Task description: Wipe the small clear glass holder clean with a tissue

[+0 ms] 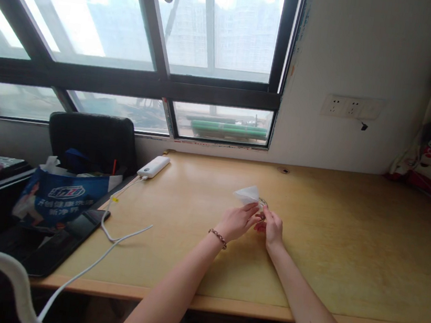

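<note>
Both hands meet over the middle of the table, close together. My left hand (237, 222), with a bracelet (218, 238) at its wrist, has its fingers closed on a thin white sheet, like a tissue or wipe (248, 194). The sheet sticks out in a pointed fold beyond the fingers. My right hand (272, 227) pinches a small shiny, metal-looking thing (262, 202) against the edge of the sheet. Fingers cover most of that thing, so its kind is unclear. Something reddish shows below the fingers, too small to name.
On the wooden table (346, 253), a white power bank (153, 166) lies at the back left, with a white cable (110, 240) trailing forward. A black chair (91, 137) and a blue bag (63, 197) stand left. Sockets (352, 107) are on the wall behind.
</note>
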`<move>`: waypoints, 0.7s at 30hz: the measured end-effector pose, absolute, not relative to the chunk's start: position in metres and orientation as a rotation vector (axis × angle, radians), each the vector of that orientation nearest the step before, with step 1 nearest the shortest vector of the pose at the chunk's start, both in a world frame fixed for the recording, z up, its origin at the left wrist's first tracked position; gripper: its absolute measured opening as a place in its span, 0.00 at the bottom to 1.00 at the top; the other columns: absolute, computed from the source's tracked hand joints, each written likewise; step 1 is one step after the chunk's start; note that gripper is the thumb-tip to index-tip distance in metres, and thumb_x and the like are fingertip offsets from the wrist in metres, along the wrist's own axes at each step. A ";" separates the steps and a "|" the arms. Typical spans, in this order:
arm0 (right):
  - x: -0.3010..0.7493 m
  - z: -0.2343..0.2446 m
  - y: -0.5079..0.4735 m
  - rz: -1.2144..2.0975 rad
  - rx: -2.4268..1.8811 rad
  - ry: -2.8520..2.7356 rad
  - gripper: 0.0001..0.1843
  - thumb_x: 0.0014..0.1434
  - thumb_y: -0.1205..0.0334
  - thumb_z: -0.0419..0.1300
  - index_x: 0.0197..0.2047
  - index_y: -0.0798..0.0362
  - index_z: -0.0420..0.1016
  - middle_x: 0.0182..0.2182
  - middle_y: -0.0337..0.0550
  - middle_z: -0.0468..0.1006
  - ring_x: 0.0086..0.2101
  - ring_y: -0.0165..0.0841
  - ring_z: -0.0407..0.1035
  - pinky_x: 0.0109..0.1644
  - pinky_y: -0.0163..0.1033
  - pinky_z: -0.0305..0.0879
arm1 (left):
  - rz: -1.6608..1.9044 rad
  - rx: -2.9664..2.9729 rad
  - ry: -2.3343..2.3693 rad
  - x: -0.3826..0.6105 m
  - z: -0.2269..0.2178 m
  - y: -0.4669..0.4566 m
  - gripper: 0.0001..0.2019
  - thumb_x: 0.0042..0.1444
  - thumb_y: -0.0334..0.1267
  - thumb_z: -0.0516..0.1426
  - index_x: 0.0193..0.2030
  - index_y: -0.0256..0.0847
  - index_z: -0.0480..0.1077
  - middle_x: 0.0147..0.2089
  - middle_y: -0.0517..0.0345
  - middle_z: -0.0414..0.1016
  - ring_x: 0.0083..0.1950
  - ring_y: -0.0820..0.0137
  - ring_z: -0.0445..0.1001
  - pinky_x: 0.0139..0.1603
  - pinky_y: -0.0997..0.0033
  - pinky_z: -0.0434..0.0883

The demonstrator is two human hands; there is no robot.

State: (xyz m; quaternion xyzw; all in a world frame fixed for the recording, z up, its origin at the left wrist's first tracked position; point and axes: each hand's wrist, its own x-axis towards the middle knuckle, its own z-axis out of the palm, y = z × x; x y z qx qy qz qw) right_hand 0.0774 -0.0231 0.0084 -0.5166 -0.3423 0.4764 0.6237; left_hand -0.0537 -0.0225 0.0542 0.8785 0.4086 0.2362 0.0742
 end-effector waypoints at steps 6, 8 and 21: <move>0.077 0.010 -0.021 1.090 -1.185 -0.736 0.23 0.43 0.43 0.57 0.26 0.57 0.68 0.19 0.42 0.74 0.13 0.29 0.65 0.13 0.32 0.61 | 0.661 2.578 1.448 -0.048 0.052 -0.025 0.20 0.56 0.51 0.40 0.48 0.45 0.62 0.49 0.53 0.66 0.40 0.66 0.70 0.35 0.72 0.62; 0.078 0.010 -0.020 1.076 -1.182 -0.712 0.23 0.42 0.43 0.58 0.26 0.57 0.68 0.18 0.41 0.74 0.14 0.30 0.66 0.15 0.33 0.63 | 0.667 2.559 1.451 -0.045 0.052 -0.026 0.21 0.56 0.52 0.40 0.43 0.42 0.66 0.44 0.52 0.68 0.37 0.67 0.70 0.34 0.71 0.62; 0.080 0.002 -0.019 1.077 -1.114 -0.724 0.20 0.43 0.46 0.59 0.29 0.56 0.66 0.23 0.43 0.75 0.19 0.33 0.70 0.20 0.36 0.69 | 0.847 1.921 0.979 -0.040 0.033 -0.012 0.26 0.57 0.51 0.37 0.39 0.34 0.67 0.31 0.55 0.69 0.19 0.79 0.62 0.22 0.77 0.64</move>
